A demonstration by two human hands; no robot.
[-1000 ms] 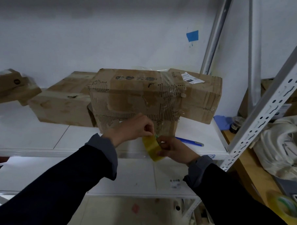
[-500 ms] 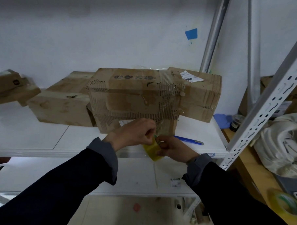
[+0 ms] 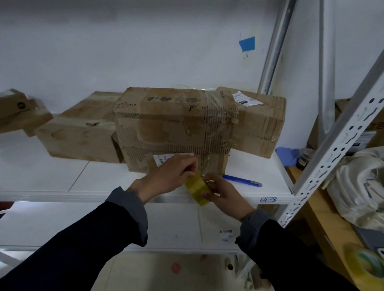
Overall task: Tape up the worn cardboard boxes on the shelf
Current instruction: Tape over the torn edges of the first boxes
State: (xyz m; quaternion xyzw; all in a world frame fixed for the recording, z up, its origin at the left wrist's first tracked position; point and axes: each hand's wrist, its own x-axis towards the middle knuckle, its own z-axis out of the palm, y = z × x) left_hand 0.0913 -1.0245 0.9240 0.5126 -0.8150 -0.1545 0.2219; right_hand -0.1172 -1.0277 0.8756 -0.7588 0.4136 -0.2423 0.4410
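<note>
White wall point(image 3: 125, 43) behind, white shelf point(image 3: 53, 183) in front of us, slotted metal uprights point(image 3: 331, 155) at right.

We see the worn cardboard box point(image 3: 176, 129) centred on the shelf, near face torn to bare corrugation, clear tape wrapped over its right part, a white label low on the near face. Tape roll point(image 3: 197, 187), yellowish, sits just near of the box's lower right corner, at the shelf's front edge.

Right hand point(image 3: 226, 194): grip curled round the roll, fingers wrapped over its right side. Left hand point(image 3: 170, 177): fingertips pinched together at the roll's top left edge, thumb against forefinger; whether a tape end sits between them we cannot tell. Left knuckles overlap the box's label in view.

Outward: blue pen point(image 3: 241, 180) lying on the shelf right of the hands, apart from them. Second box point(image 3: 260, 124) behind and right of the worn one, touching it, white label on top. Third box point(image 3: 81, 136) to the left, set back. Fourth box point(image 3: 14, 113) at far left edge.

Blue patch point(image 3: 247, 43) on the wall. Handwritten tag point(image 3: 268, 200) on the shelf lip. Right of the uprights: wooden worktop point(image 3: 322, 217) with bundled white cloth point(image 3: 360, 188); another tape roll point(image 3: 370, 267) at near right.
</note>
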